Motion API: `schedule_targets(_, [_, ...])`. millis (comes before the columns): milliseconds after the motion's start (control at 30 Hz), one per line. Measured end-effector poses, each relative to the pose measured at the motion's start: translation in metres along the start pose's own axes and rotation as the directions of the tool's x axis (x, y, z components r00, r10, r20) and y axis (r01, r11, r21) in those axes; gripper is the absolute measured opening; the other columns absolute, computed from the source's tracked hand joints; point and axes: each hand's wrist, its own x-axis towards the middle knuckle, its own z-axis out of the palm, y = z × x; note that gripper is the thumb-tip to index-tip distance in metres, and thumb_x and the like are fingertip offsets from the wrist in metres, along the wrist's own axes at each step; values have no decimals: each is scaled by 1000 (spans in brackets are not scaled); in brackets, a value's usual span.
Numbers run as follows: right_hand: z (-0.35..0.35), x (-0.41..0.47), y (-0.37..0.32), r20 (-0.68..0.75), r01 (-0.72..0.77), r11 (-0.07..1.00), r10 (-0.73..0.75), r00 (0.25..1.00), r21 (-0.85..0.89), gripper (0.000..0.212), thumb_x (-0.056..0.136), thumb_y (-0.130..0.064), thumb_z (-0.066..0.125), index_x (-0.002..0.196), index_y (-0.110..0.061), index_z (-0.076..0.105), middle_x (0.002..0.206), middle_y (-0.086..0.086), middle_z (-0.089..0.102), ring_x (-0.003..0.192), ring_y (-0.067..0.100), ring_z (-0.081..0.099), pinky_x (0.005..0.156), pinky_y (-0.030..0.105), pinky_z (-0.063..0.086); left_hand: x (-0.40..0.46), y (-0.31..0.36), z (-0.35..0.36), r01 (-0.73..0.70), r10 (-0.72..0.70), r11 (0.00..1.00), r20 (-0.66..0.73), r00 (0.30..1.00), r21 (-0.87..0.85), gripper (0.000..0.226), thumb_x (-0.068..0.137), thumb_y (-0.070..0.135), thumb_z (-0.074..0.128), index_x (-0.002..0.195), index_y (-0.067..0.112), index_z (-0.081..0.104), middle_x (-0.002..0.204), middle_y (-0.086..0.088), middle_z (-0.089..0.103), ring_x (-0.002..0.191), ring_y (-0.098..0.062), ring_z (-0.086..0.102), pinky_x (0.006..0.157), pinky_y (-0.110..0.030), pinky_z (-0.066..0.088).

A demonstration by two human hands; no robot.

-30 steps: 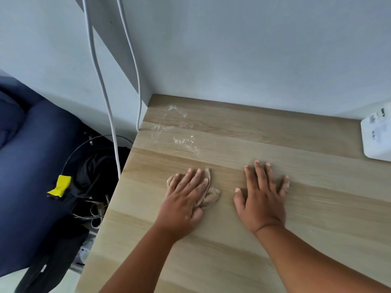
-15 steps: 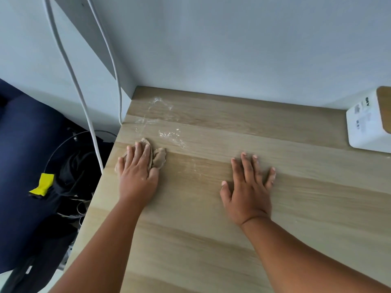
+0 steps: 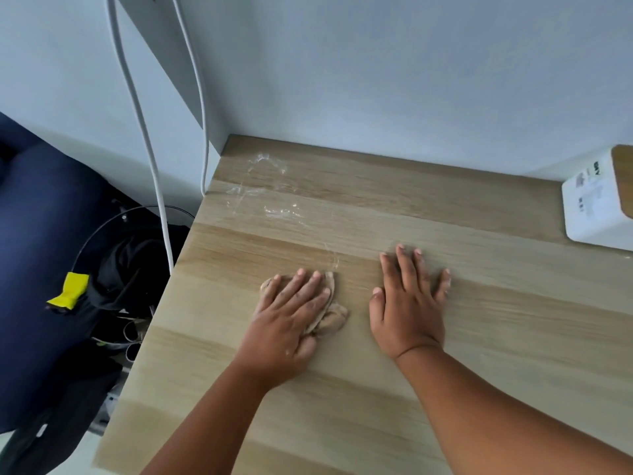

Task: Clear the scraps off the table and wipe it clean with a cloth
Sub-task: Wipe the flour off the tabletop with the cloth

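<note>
A light wooden table [image 3: 428,389] fills the middle of the view. My left hand [image 3: 291,317] lies flat with straight fingers on a small crumpled beige cloth [image 3: 332,318] and presses it onto the tabletop; most of the cloth is hidden under the palm. My right hand [image 3: 407,303] rests flat on the bare wood just to the right, fingers spread, holding nothing. Wet streaks [image 3: 267,197] glisten near the table's far left corner.
A white box [image 3: 596,204] stands at the table's right, against the wall. Two white cables [image 3: 144,132] hang down past the left edge. Below on the left are a dark blue seat [image 3: 37,234], a black bag [image 3: 133,269] and a yellow tag [image 3: 70,289].
My left hand has slid the cloth from near the table's left edge back to the right, close to my right hand. My right hand has stayed pressed on the table.
</note>
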Motion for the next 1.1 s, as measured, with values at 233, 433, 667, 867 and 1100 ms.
schedule_targets(233, [2,-1,0,-22,2,1000,-2,1000,2,65,94,-41,31,155,-24,40,169,0,22,158,27,12,122,69,4,-23,-46,-22,305,-304,952,-88,949,-7,78,81,39,41,156,22,37,167,2,22,157,-17,10,126,-51,14])
schedule_targets(433, [4,0,1,-25,5,1000,-5,1000,8,64,93,-40,32,155,-24,40,170,1,21,158,27,13,121,69,6,43,-46,-20,463,-460,886,-102,882,4,76,85,41,32,160,26,29,169,4,11,158,-17,0,127,-47,2])
schedule_targets(667, [4,0,2,-14,3,1000,-3,1000,-4,65,92,-39,33,155,-25,39,170,0,20,158,28,12,121,69,6,61,-11,-7,83,-84,994,6,996,66,72,86,42,37,156,25,37,167,2,20,158,-20,9,126,-53,10])
schedule_targets(867, [3,0,1,-14,0,1000,0,1000,-11,64,93,-38,32,156,-24,39,170,0,20,158,28,13,122,68,6,11,-4,-3,-108,107,994,30,994,18,66,89,36,45,154,24,43,167,2,26,157,-21,16,123,-56,21])
schedule_targets(1100, [1,-1,0,-1,2,1000,-2,1000,-9,64,95,-39,29,156,-23,38,170,1,21,158,28,12,121,69,7,-20,-42,-20,152,-152,988,-63,986,-9,73,82,35,46,154,22,42,166,1,27,156,-19,17,123,-57,20])
